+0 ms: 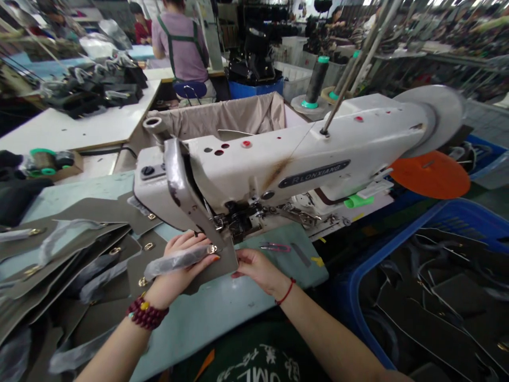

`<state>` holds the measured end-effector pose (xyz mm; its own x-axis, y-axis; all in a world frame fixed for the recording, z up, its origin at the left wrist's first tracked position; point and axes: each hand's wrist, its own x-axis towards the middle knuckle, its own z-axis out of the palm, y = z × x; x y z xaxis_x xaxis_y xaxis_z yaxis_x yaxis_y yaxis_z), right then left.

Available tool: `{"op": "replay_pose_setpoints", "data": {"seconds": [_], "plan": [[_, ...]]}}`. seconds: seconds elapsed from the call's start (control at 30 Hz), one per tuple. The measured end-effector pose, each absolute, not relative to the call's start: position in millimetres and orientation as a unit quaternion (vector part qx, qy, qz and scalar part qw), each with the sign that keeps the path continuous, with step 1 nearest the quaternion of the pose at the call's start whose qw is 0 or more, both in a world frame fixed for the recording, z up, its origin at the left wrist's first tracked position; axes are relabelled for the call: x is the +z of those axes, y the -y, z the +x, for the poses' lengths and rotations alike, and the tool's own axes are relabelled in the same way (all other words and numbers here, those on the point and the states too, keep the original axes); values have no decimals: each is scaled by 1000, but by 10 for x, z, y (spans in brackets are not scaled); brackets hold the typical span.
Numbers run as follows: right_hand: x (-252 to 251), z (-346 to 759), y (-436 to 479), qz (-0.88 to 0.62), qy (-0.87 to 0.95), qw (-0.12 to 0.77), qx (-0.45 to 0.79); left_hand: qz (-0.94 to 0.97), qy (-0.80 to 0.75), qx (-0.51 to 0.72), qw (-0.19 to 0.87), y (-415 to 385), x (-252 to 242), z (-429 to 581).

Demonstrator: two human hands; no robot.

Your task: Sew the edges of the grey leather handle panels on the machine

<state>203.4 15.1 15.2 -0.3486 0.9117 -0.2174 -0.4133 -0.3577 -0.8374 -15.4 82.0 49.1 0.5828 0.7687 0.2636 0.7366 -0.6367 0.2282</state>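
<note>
My left hand (175, 285) lies flat on a grey bag panel (218, 271), fingers stretched toward the sewing machine (238, 175). A plastic-wrapped handle (175, 263) with gold-coloured fittings crosses over the back of this hand. My right hand (259, 270) pinches the panel's right edge between thumb and fingers. The panel's far edge sits by the machine's needle area (238, 220); the needle tip is hidden behind the machine head. Just right of the panel, pink-handled thread snips (275, 247) rest on the pale green table (222, 307).
Similar panels with wrapped handles (95, 249) are heaped on the left. A blue basket (353, 286) of dark panels stands at the right. Behind the machine are a thread cone (317, 82) and a cloth-lined bin (238, 114). A co-worker in an apron (185, 48) is farther back.
</note>
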Motion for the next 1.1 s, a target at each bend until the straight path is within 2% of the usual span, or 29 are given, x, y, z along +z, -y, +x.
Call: {"op": "replay_pose_setpoints", "data": {"seconds": [0.2,0.4,0.77,1.1], "plan": [[206,2147,-94,-350,341,415,767,890,-429,144,47,-811,529,-154],[257,2147,-61,-368,272,441,772,889,-426,156,66,-802,541,-149],[247,2074,-55,-426,385,452,683,886,-427,151,101,-827,602,-131],[240,2060,-88,-426,376,456,685,885,-422,161,115,-834,739,-63]]}}
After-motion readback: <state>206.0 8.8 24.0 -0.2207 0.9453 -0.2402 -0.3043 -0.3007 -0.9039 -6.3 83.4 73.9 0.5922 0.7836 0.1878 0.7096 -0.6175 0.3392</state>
